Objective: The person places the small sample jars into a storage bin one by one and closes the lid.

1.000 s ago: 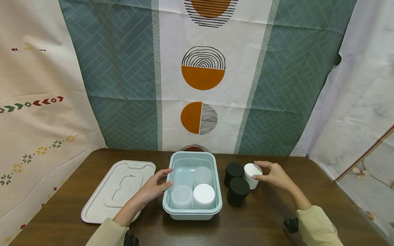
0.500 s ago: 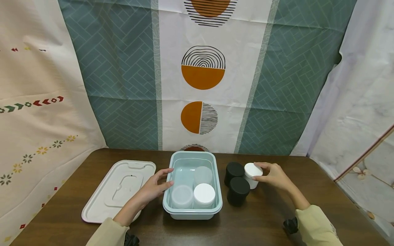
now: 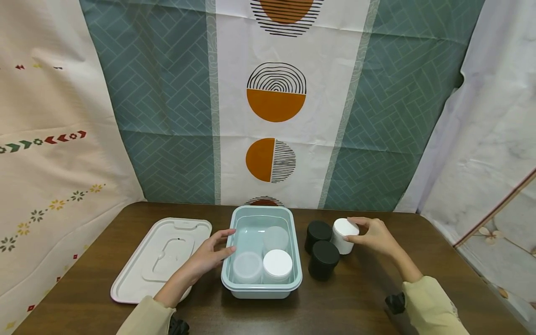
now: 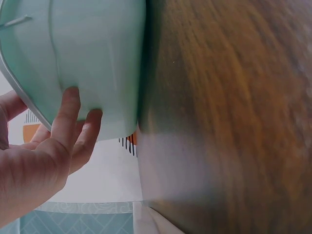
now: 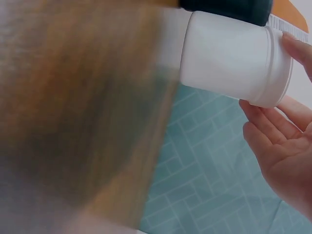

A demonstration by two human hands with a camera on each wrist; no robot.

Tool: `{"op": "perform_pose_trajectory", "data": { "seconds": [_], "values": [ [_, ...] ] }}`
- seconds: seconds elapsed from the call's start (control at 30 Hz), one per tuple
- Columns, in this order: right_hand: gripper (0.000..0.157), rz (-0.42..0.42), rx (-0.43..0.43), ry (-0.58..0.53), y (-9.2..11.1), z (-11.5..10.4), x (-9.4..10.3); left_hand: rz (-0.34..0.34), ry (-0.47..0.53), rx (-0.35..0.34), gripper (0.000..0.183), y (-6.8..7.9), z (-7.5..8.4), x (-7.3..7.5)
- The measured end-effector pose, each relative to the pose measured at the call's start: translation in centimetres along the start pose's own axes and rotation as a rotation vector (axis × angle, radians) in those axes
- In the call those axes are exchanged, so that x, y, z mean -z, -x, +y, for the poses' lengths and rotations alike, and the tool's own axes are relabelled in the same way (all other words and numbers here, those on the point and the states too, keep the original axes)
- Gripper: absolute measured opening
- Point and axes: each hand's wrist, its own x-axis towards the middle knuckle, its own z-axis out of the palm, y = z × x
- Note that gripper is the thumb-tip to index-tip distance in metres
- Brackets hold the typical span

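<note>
My left hand [image 3: 209,256] holds the left side of a pale blue plastic bin [image 3: 298,265], thumb at the rim and fingertips against the outer wall in the left wrist view. Inside the bin stand two jars with frosted tops, one at the front left [image 3: 247,268] and one farther back [image 3: 276,239], plus a white-lidded jar [image 3: 278,266]. To the right, my right hand [image 3: 372,236] pinches a white jar [image 3: 343,236] around its lid. That jar leans a little, close against two black jars [image 3: 318,234]; its body shows larger in the right wrist view [image 5: 226,53].
A white lid [image 3: 163,260] lies flat on the brown wooden table [image 3: 268,321], left of the bin and partly behind the left forearm. The nearer black jar [image 3: 324,259] stands between the bin and the right hand. Patterned cloth [image 3: 276,163] hangs behind the table.
The white jar has risen slightly and tilted in the right hand, which moved up a little with it. The left hand, bin and black jars stay where they were.
</note>
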Motion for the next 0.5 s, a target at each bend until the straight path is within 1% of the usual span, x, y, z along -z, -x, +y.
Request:
{"op": "perform_pose_trajectory", "data": {
  "seconds": [0.13,0.23,0.37,0.5],
  "values": [
    [0.054,0.039,0.014,0.041,-0.4,-0.6,0.7,-0.002,-0.001,-0.001,0.05,0.0,0.0,0.0],
    [0.052,0.064,0.011,0.047,-0.7,-1.1,1.3,-0.001,-0.005,-0.001,0.05,-0.1,-0.1,0.1],
    [0.05,0.105,0.004,0.023,-1.0,-1.8,2.1,-0.004,-0.004,-0.003,0.051,-0.1,-0.1,0.1],
    [0.05,0.129,0.007,-0.02,-1.3,-2.8,2.9,-0.025,0.008,-0.02,0.053,-0.1,-0.3,0.2]
  ]
}}
